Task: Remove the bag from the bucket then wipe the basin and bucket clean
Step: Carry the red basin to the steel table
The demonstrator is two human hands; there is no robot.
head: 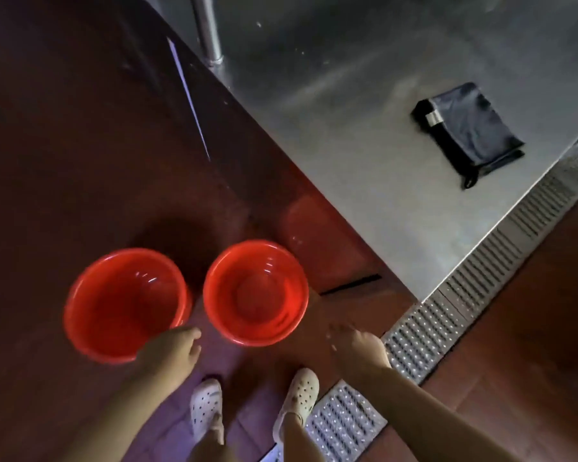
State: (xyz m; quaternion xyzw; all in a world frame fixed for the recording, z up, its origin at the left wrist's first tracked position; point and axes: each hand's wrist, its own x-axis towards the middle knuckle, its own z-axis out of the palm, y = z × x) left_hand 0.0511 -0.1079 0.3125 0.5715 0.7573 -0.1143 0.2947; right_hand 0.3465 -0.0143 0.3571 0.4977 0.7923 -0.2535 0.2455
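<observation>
On the dark red floor I see bucket and basin side by side, bagless; left hand and right hand released, so wiping requires fetching the cloth from the desk.

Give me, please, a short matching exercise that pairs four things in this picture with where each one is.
Things:
1. dark folded cloth
2. left hand
3. white clogs
4. metal drain grate

Places:
A. on the person's feet
B. on the steel counter
C. set in the floor beside the counter
D. over the rim of the left red tub

Pairs: 1-B, 2-D, 3-A, 4-C
</observation>
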